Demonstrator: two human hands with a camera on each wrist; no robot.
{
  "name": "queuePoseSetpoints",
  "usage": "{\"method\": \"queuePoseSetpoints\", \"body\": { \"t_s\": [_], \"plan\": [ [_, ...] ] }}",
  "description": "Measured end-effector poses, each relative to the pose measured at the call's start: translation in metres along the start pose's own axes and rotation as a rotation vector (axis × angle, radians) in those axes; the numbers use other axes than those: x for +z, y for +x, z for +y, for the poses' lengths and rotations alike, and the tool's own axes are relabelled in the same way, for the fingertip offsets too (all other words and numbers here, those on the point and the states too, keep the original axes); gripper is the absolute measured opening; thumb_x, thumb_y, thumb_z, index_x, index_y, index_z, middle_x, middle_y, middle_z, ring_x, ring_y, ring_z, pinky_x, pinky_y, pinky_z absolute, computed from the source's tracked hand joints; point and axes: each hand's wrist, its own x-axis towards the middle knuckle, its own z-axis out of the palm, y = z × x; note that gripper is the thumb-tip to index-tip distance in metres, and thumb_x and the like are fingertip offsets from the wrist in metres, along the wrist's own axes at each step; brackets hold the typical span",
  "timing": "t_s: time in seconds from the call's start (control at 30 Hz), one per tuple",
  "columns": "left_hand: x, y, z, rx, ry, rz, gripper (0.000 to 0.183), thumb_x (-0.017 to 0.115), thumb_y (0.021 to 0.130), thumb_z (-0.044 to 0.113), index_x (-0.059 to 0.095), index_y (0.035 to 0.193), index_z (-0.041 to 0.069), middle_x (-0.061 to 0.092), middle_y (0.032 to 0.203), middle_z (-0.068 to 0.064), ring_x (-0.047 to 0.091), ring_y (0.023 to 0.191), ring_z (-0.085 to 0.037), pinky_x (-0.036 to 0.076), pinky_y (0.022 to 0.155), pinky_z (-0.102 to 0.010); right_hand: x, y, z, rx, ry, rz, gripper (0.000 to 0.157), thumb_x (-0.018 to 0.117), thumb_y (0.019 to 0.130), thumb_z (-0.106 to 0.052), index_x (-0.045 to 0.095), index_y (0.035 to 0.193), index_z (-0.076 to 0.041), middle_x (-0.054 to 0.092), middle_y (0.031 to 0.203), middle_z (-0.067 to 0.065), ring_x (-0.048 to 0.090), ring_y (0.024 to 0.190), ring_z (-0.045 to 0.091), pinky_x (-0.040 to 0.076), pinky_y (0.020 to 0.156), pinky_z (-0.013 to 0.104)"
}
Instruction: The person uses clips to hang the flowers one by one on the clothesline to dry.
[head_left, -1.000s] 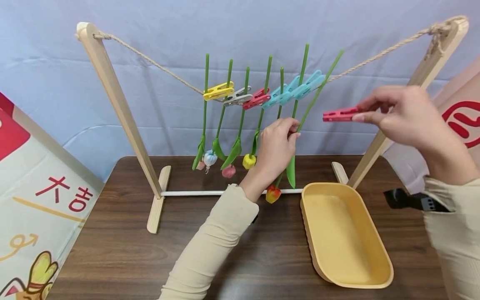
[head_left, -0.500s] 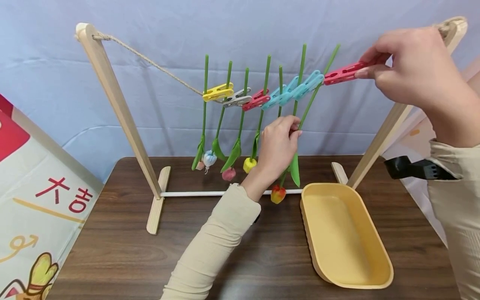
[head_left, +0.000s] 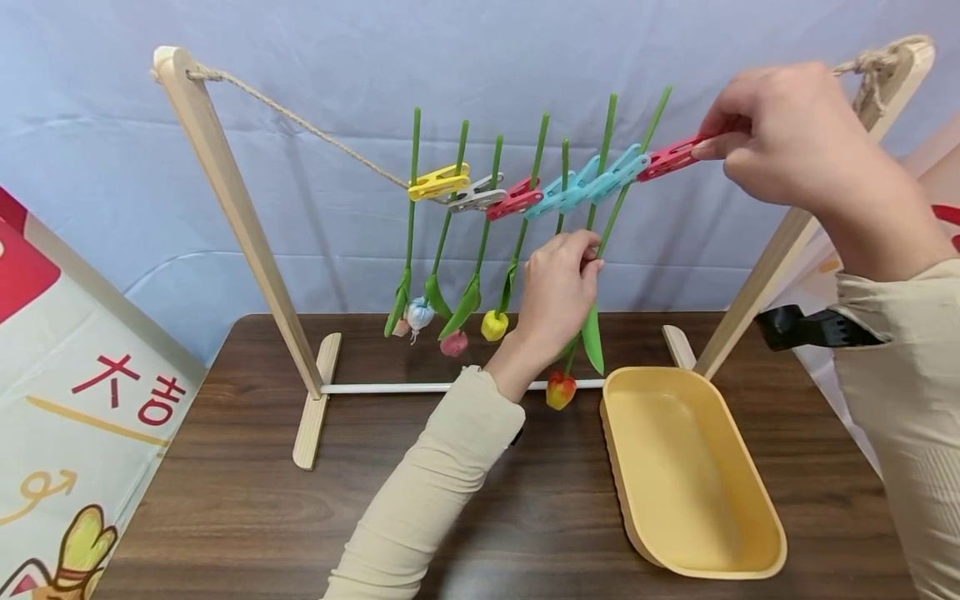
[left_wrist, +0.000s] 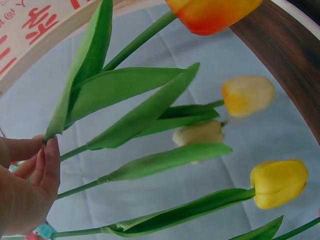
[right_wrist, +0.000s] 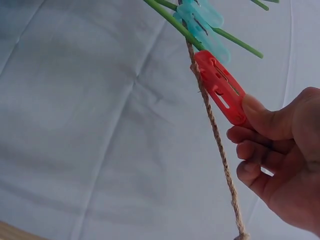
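My right hand (head_left: pixel 795 133) pinches the handle end of a red clothespin (head_left: pixel 670 158) between thumb and fingers. In the right wrist view the pin's tip lies at the rope (right_wrist: pixel 212 116), right by a green stem (right_wrist: pixel 172 21). Lower down, my left hand (head_left: pixel 558 287) pinches an artificial tulip (head_left: pixel 561 391) with an orange-red bloom, just where its leaves begin. Its bloom hangs downward and its bare stem end (head_left: pixel 660 112) rises past the rope. Further left, several upside-down tulips hang from yellow, grey, red and light blue clothespins (head_left: pixel 618 171).
Two wooden posts (head_left: pixel 240 217) hold up the sagging rope, joined low by a white rod (head_left: pixel 382 388). A yellow tub (head_left: pixel 693 475) stands at the right on the brown wooden table (head_left: pixel 247 508). Pale cloth hangs behind.
My right hand has carried the red clothespin up and left to the rope beside the stem. My left hand has hardly moved; the held tulip's stem top has tipped slightly left, its bloom slightly right.
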Motion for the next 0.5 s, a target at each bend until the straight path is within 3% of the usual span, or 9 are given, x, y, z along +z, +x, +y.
{"method": "queuePoseSetpoints", "body": {
  "t_s": [0.5],
  "plan": [
    [0.0013,0.0020,0.0044,0.051,0.025,-0.067,0.016,0.062,0.085,0.003,0.068,0.100,0.001,0.065,0.091,-0.007,0.061,0.085,-0.017,0.047,0.077,-0.022,0.0047,0.0002,0.0014,-0.026,0.027,-0.069,0.009,0.057,0.079,0.003,0.065,0.075,0.006,0.059,0.065,0.016,0.043,0.058,0.024,0.028,0.052,0.033]
  ]
}}
